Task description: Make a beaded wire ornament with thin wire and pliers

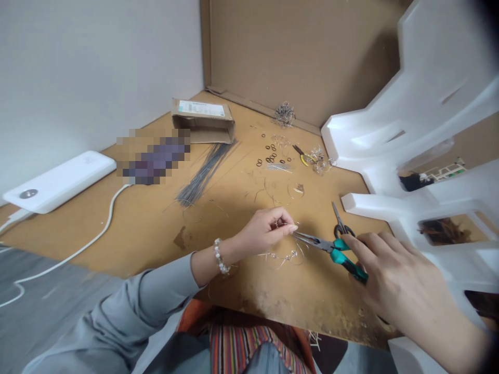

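Observation:
My left hand (273, 228), a beaded bracelet (220, 255) on its wrist, is closed in a pinch on a thin wire piece (279, 223), mostly covered by the fingers. Wrapped round the teal and black handles of long-nose pliers (322, 245) is my right hand (393, 270). The jaw tips reach the left fingertips; whether they grip the wire is too small to tell. Just below the left hand, bent wire pieces with shiny loops (286, 256) lie on the table. Dark-handled scissors (341, 226) rest behind the pliers.
On the tabletop (234, 228) lie a bundle of straight wires (205, 174), an open cardboard box (205, 122), several dark rings (271, 157), yellow-handled cutters (301, 155) and tangled wire (284, 114). A white power bank (58, 182) with a cable sits left. A white moulded frame (366, 140) stands right.

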The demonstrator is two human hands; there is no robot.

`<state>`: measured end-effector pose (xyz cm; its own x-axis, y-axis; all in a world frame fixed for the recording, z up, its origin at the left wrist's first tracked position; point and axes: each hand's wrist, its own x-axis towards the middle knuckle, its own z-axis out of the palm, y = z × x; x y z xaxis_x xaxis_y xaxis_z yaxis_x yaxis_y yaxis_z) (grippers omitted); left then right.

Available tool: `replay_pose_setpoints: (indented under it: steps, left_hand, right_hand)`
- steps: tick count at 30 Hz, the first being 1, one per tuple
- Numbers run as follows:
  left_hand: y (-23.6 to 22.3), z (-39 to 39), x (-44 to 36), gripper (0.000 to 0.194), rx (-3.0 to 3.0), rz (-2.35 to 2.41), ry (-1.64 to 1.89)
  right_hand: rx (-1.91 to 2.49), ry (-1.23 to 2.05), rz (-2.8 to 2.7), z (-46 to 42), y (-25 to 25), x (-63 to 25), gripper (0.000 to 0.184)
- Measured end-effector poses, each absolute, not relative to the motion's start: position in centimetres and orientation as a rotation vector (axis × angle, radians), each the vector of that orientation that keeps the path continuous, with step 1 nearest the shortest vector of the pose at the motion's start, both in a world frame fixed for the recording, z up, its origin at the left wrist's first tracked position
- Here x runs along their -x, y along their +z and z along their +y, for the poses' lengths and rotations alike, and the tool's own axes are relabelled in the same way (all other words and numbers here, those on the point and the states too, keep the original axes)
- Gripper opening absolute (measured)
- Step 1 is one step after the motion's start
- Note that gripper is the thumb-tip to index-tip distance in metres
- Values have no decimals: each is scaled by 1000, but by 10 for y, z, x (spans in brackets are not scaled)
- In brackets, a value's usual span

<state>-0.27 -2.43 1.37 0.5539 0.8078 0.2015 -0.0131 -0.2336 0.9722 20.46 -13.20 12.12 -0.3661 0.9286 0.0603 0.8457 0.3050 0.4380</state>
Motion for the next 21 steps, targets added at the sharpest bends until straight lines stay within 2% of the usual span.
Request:
replay_pose_setpoints:
  steps: [21]
  left_hand:
    - [12, -24, 2, 19, -1597, 675, 856]
  right_hand:
    - [-1559, 614, 2413, -128, 123, -205, 40]
